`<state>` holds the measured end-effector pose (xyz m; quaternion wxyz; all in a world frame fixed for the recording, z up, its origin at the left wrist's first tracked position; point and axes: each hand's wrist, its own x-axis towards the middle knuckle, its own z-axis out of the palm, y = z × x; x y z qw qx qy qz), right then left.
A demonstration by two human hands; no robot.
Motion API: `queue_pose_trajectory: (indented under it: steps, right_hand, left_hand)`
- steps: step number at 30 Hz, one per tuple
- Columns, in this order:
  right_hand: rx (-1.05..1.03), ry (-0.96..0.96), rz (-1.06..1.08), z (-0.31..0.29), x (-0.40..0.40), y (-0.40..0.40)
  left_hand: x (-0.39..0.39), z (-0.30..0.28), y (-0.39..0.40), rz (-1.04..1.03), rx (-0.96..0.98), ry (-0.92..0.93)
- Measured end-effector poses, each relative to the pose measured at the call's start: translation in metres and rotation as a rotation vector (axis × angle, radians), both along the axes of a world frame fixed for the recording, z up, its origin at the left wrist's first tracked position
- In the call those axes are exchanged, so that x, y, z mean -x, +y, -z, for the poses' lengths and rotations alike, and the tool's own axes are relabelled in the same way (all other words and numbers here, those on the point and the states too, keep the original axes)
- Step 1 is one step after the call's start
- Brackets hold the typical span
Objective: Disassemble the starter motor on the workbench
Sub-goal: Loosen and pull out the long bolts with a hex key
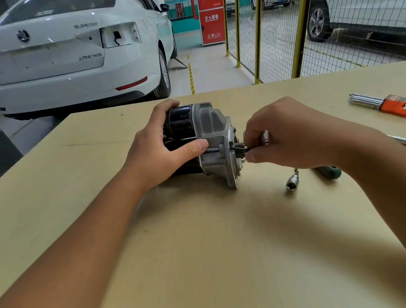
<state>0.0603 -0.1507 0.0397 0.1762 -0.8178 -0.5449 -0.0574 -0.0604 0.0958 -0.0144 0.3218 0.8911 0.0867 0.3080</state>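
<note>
At mid-counter (213,247), the starter motor (203,140) lies on its side, long axis running left to right: black cylindrical body to the left, cast aluminium nose housing (216,135) to the right, flange edge resting on the board.

Left hand (160,150) is wrapped over the black body from the near side, fingers curled across the top, thumb pressed along the seam where body meets housing. It grips firmly, and looks to be steadying the unit.

Right hand (288,136) comes in from the right, directly on the motor's axis. Its fingers are bunched and pinch a thin dark tool or part (252,148) at the pinion (239,148) end of the nose; exactly what it pinches can't be told, as the fingers cover it. Likely working on the pinion or its retainer.

So the work point is the right-hand end face, nearer the right hand; any pull would run rightward along the axis, against the left hand's hold.

Further right: a socket bit (292,182) and green-handled driver (328,172) just beside the right wrist, and a hex key set (388,103) in an orange holder well apart, near the counter's far right edge.
</note>
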Motion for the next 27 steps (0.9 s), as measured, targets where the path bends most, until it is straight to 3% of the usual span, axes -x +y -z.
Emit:
queue_pose_trajectory:
  steps: [19, 27]
  right_hand:
    - [-0.009, -0.068, -0.019, 0.000, -0.002, 0.002]
    - [-0.031, -0.102, 0.091, 0.001, 0.003, 0.004]
  left_hand:
    - [0.003, -0.005, -0.007, -0.053, 0.002, 0.023]
    - [0.005, -0.008, -0.015, -0.143, -0.065, 0.065]
